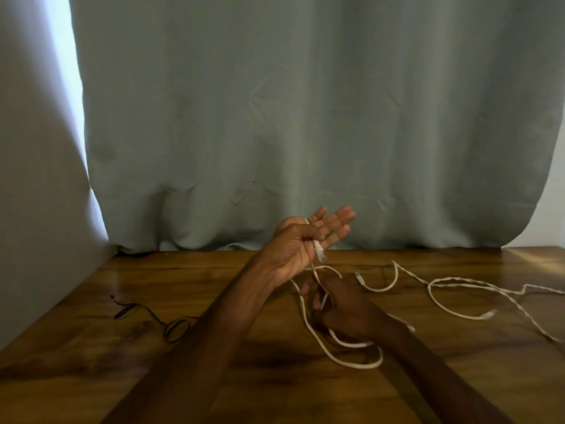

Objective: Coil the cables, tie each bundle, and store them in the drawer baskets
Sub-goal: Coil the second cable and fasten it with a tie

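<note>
White cable ran from loose loops on the near middle of the wooden table up to the left hand, raised over the table's far middle. Its thumb pinned the plug end against the palm, and its fingers were straight and slightly apart, apparently as a form to wind on. Lower, just above the table, the right hand curled its fingers round a strand, probably to feed a turn; another white cable lay on the table's right, a black cable on its left.

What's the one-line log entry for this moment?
stage: coiling start | left hand pinches white cable near plug | right hand grips its slack | black cable loose on table
</note>
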Motion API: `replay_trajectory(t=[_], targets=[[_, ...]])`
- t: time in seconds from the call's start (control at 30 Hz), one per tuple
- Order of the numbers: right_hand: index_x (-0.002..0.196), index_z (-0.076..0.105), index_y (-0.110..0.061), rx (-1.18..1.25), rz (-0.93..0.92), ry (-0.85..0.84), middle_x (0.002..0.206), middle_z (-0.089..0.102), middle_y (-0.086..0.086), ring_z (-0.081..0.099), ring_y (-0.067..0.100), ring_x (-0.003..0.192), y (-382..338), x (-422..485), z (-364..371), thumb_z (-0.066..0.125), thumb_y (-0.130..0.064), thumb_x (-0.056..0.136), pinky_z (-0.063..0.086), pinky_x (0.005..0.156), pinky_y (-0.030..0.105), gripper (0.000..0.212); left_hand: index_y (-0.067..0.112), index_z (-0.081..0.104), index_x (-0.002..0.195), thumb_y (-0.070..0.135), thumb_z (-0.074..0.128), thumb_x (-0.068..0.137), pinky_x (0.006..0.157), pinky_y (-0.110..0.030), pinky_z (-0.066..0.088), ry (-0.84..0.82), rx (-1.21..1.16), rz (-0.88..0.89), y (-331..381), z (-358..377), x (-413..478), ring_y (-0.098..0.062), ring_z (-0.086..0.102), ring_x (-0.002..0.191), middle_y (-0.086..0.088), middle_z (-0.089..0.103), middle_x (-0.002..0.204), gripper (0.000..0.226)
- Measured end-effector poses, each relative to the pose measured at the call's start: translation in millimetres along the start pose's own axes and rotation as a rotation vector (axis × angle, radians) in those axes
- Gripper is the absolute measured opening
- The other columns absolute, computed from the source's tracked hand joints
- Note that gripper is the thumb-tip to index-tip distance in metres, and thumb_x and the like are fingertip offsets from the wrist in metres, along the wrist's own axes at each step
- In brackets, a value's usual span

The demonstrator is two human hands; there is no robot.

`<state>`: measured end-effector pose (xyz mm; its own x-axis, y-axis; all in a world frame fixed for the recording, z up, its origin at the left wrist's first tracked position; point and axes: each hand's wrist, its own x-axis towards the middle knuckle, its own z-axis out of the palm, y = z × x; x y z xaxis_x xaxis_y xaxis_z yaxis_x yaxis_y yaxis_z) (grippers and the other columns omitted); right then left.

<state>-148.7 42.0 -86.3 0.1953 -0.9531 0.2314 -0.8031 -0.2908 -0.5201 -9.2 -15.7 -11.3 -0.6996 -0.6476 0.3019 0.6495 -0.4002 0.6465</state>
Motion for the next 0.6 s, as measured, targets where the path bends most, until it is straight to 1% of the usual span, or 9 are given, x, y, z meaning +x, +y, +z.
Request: replay_trajectory(t=[0.1,0.17,0.27,0.3,0.37,0.43,0.5,0.6], targets=[[0.111,0.063,-0.035,-0.086,-0.037,0.047,0.088,0.069,-0.009,0.066,0.005,0.08,0,1,-3,0.078,-0.032,0.084,0.06,0.077,0.038,0.03,-0.001,0.024,0.149,-0.026,0.021,0.086,0.104,-0.054,0.049,0.084,0.128,0.078,1,-9,3,-0.044,0.051,0.135,-0.034,0.048,0.146,0.068],[0.107,0.065,-0.035,-0.132,-0.04,0.077,0.084,0.068,-0.009,0.064,0.005,0.077,-2,3,-7,0.074,-0.043,0.087,0.058,0.076,0.04,0.023,-0.001,0.023,0.152,-0.027,0.022,0.087,0.107,-0.055,0.046,0.152,0.2,0.116,2,-17,7,-0.043,0.049,0.137,-0.031,0.047,0.149,0.07],[0.102,0.067,-0.033,-0.18,-0.041,0.101,0.076,0.062,-0.012,0.06,0.005,0.074,-7,5,-7,0.075,-0.048,0.086,0.056,0.073,0.037,0.023,-0.001,0.023,0.154,-0.028,0.022,0.09,0.113,-0.052,0.041,0.25,0.284,0.168,2,-26,12,-0.041,0.045,0.141,-0.028,0.042,0.153,0.069],[0.1,0.067,-0.032,-0.209,-0.047,0.114,0.076,0.062,-0.012,0.06,0.005,0.074,-10,4,-5,0.073,-0.05,0.087,0.055,0.072,0.037,0.022,-0.001,0.023,0.154,-0.029,0.023,0.09,0.114,-0.05,0.04,0.285,0.346,0.184,1,-29,14,-0.04,0.043,0.142,-0.027,0.041,0.154,0.069],[0.089,0.067,-0.033,-0.243,-0.075,0.176,0.075,0.063,-0.011,0.06,0.007,0.072,-14,4,-1,0.064,-0.051,0.092,0.054,0.068,0.036,0.019,0.0,0.024,0.153,-0.031,0.023,0.089,0.112,-0.045,0.04,0.339,0.472,0.216,-2,-34,17,-0.039,0.042,0.143,-0.025,0.039,0.156,0.072],[0.08,0.067,-0.031,-0.249,-0.075,0.22,0.07,0.063,-0.011,0.06,0.006,0.067,-15,4,-2,0.056,-0.048,0.096,0.049,0.061,0.033,0.026,-0.001,0.025,0.152,-0.033,0.023,0.088,0.11,-0.042,0.041,0.384,0.527,0.242,-3,-40,20,-0.038,0.04,0.144,-0.025,0.038,0.156,0.072],[0.083,0.071,-0.028,-0.243,-0.057,0.208,0.069,0.063,-0.011,0.059,0.005,0.065,-15,4,-6,0.054,-0.047,0.099,0.043,0.058,0.029,0.03,-0.001,0.024,0.152,-0.032,0.025,0.09,0.11,-0.042,0.04,0.422,0.572,0.286,-3,-44,22,-0.038,0.039,0.145,-0.025,0.037,0.157,0.069],[0.091,0.074,-0.027,-0.255,-0.086,0.189,0.073,0.067,-0.009,0.06,0.006,0.067,-16,2,-10,0.041,-0.059,0.096,0.051,0.062,0.035,0.046,0.002,0.028,0.149,-0.031,0.027,0.091,0.11,-0.045,0.041,0.469,0.599,0.323,-3,-53,22,-0.037,0.043,0.142,-0.022,0.04,0.155,0.067]])
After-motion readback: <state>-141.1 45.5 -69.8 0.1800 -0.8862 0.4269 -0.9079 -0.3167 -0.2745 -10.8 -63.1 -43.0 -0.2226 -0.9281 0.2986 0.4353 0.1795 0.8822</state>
